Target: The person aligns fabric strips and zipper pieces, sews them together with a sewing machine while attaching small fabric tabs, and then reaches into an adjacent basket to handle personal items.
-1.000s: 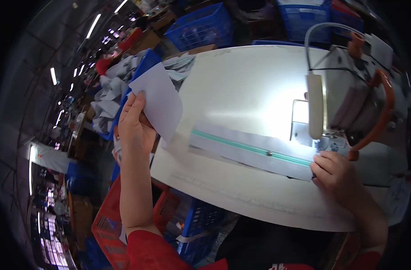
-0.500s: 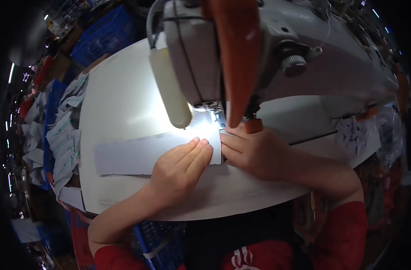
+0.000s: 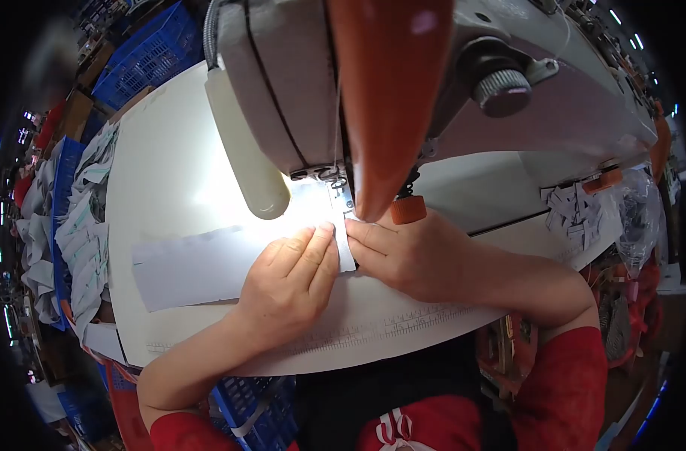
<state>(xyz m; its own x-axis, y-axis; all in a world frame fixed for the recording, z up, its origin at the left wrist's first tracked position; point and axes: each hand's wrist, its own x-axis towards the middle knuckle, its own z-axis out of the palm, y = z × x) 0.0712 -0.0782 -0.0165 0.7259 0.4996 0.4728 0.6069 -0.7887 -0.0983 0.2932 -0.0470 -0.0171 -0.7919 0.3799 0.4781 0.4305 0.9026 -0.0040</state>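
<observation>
A long pale grey fabric strip [image 3: 189,263] lies across the white table of a sewing machine [image 3: 275,83]. Its right end reaches the presser foot [image 3: 343,197], where the lamp's glare washes out detail. My left hand [image 3: 287,278] rests flat on the strip, fingers stretched toward the foot. On the other side of the foot, my right hand [image 3: 414,255] has its fingers together at the strip's right edge, seemingly gripping it; the thumb is hidden. An orange machine part [image 3: 388,98] hangs in front of the needle area and hides some of it.
Fabric pieces [image 3: 87,240] are heaped at the left beside a blue bin [image 3: 65,218]. A blue crate [image 3: 148,56] stands at the far left. Small cut scraps [image 3: 574,210] and a clear plastic bag [image 3: 632,218] lie right. Ruler markings [image 3: 388,327] run along the table's front edge.
The camera view has shifted, so the machine looks larger and further left. The strip's left end has swung slightly toward the front. Both hands keep nearly the same places by the presser foot.
</observation>
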